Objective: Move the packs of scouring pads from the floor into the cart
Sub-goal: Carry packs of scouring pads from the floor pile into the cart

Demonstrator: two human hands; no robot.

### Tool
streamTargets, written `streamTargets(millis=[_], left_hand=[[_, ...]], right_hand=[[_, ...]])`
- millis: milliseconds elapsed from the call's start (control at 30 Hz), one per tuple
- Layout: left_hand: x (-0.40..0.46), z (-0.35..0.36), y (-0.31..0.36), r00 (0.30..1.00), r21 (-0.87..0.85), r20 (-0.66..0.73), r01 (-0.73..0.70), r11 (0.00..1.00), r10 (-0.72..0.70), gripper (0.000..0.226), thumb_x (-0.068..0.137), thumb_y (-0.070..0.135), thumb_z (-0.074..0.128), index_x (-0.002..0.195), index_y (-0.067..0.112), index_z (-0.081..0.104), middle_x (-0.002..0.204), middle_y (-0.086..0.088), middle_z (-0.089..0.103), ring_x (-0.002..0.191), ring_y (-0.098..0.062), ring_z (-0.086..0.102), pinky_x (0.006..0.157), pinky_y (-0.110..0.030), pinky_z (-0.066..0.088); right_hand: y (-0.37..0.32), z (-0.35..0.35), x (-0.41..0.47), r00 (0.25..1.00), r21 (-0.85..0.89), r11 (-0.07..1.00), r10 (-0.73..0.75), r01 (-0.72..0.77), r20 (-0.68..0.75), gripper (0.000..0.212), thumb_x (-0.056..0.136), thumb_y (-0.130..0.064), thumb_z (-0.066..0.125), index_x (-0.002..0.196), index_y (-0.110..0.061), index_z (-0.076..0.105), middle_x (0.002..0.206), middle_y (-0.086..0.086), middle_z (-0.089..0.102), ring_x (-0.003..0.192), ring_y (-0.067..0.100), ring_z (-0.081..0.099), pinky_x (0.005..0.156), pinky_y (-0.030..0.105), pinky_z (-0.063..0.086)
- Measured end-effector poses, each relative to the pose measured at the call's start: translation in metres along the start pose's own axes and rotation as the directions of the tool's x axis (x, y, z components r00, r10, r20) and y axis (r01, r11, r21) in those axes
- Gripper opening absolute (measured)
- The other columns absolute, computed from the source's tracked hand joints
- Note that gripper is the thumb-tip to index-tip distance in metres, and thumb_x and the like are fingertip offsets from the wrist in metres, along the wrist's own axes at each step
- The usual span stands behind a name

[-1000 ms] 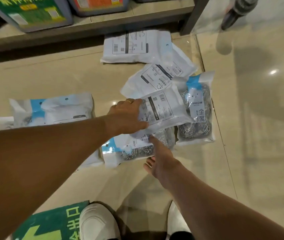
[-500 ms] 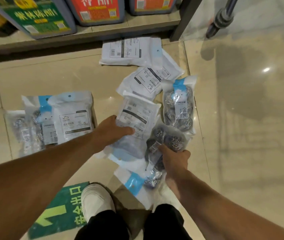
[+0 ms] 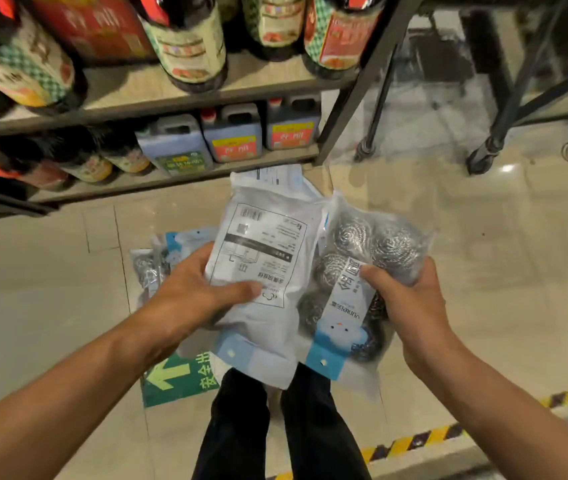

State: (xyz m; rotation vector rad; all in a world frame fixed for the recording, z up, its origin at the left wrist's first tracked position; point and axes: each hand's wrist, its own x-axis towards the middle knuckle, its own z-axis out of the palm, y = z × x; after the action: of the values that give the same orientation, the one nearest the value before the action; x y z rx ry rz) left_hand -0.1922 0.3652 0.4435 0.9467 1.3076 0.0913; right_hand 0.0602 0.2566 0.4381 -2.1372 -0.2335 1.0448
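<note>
Item: two packs of scouring pads, both lifted clear of the floor [image 3: 50, 306]; white-backed pack [image 3: 261, 271] in the left hand [image 3: 185, 299], its grip clenched on the pack's edge with thumb across the print, and clear-fronted pack [image 3: 355, 282] pinched by the right hand [image 3: 410, 299]. Risk, as judged: slick film held only at the edges may slide free in carrying. Surroundings: remaining packs [image 3: 168, 251] on the floor beside the shelf [image 3: 178, 98] of bottles; no cart in view.
</note>
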Motion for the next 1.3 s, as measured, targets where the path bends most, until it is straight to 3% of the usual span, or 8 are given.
streamTargets(millis=[233, 467, 633, 767, 833, 933, 1133, 1300], left_hand=[[-0.169, -0.005, 0.092, 0.994, -0.119, 0.010, -0.103, 0.988, 0.105, 0.045, 0.091, 0.018, 0.078, 0.133, 0.027, 0.064, 0.119, 0.002, 0.079, 0.108, -0.023, 0.076, 0.097, -0.046, 0.059], [-0.285, -0.008, 0.140, 0.977, -0.184, -0.027, -0.215, 0.959, 0.213, 0.045, 0.095, 0.020, 0.074, 0.134, 0.037, 0.059, 0.123, 0.006, 0.077, 0.110, -0.019, 0.075, 0.100, -0.047, 0.057], [-0.310, -0.013, 0.168, 0.965, -0.294, -0.049, -0.260, 0.920, 0.257, 0.054, 0.082, 0.021, 0.077, 0.132, 0.037, 0.063, 0.123, -0.001, 0.078, 0.109, -0.030, 0.076, 0.101, -0.054, 0.053], [-0.311, -0.001, 0.199, 0.940, -0.289, -0.008, -0.330, 0.899, 0.342, 0.068, 0.066, 0.028, 0.092, 0.128, 0.041, 0.068, 0.124, -0.003, 0.077, 0.110, -0.032, 0.076, 0.101, -0.054, 0.051], [-0.309, 0.011, 0.214, 0.925, -0.272, -0.009, -0.368, 0.889, 0.380, 0.060, 0.075, 0.018, 0.086, 0.129, 0.036, 0.067, 0.120, -0.002, 0.079, 0.108, -0.031, 0.077, 0.098, -0.050, 0.052], [-0.303, 0.042, 0.239, 0.911, -0.233, 0.024, -0.396, 0.888, 0.413, 0.047, 0.087, 0.012, 0.069, 0.131, 0.029, 0.066, 0.119, -0.004, 0.079, 0.109, -0.032, 0.076, 0.099, -0.049, 0.052], [-0.275, 0.130, 0.281, 0.902, -0.191, 0.071, -0.406, 0.894, 0.425, 0.042, 0.093, 0.015, 0.069, 0.134, 0.026, 0.065, 0.124, -0.006, 0.077, 0.112, -0.032, 0.075, 0.103, -0.054, 0.053], [-0.250, 0.221, 0.310, 0.917, -0.265, 0.027, -0.378, 0.887, 0.399, 0.036, 0.085, 0.012, 0.071, 0.120, 0.014, 0.074, 0.115, -0.012, 0.080, 0.103, -0.032, 0.078, 0.085, -0.044, 0.063]], right_hand=[[-0.120, -0.062, -0.137, 0.995, 0.165, 0.982, -0.097, 0.091, 0.032, 0.034, 0.087, -0.019, 0.084, 0.118, -0.025, 0.073, 0.101, -0.008, 0.082, 0.093, 0.012, 0.078, 0.087, 0.035, 0.058], [-0.203, -0.110, -0.227, 0.957, 0.167, 0.952, -0.275, 0.257, 0.092, 0.020, 0.090, -0.027, 0.081, 0.106, -0.033, 0.072, 0.094, -0.023, 0.079, 0.086, 0.002, 0.076, 0.075, 0.029, 0.053], [-0.224, -0.139, -0.254, 0.951, 0.215, 0.933, -0.305, 0.288, 0.051, 0.023, 0.086, -0.028, 0.083, 0.106, -0.031, 0.073, 0.097, -0.013, 0.082, 0.091, 0.012, 0.078, 0.089, 0.042, 0.060], [-0.235, -0.166, -0.263, 0.959, 0.295, 0.917, -0.282, 0.268, 0.004, 0.021, 0.087, -0.025, 0.083, 0.104, -0.030, 0.073, 0.094, -0.015, 0.082, 0.087, 0.007, 0.078, 0.083, 0.035, 0.059], [-0.238, -0.183, -0.261, 0.958, 0.320, 0.906, -0.286, 0.278, -0.021, 0.021, 0.088, -0.023, 0.082, 0.107, -0.028, 0.073, 0.096, -0.012, 0.082, 0.090, 0.010, 0.079, 0.083, 0.035, 0.059], [-0.243, -0.214, -0.247, 0.955, 0.342, 0.894, -0.294, 0.288, -0.035, 0.025, 0.088, -0.024, 0.081, 0.112, -0.028, 0.073, 0.101, -0.007, 0.082, 0.095, 0.016, 0.079, 0.093, 0.044, 0.060], [-0.254, -0.293, -0.188, 0.941, 0.332, 0.885, -0.339, 0.328, -0.027, 0.022, 0.089, -0.023, 0.080, 0.109, -0.028, 0.074, 0.100, -0.004, 0.083, 0.092, 0.020, 0.080, 0.096, 0.052, 0.059], [-0.267, -0.369, -0.127, 0.946, 0.347, 0.887, -0.325, 0.304, 0.002, 0.030, 0.084, -0.024, 0.084, 0.112, -0.026, 0.074, 0.103, -0.001, 0.083, 0.096, 0.025, 0.080, 0.099, 0.055, 0.058]])
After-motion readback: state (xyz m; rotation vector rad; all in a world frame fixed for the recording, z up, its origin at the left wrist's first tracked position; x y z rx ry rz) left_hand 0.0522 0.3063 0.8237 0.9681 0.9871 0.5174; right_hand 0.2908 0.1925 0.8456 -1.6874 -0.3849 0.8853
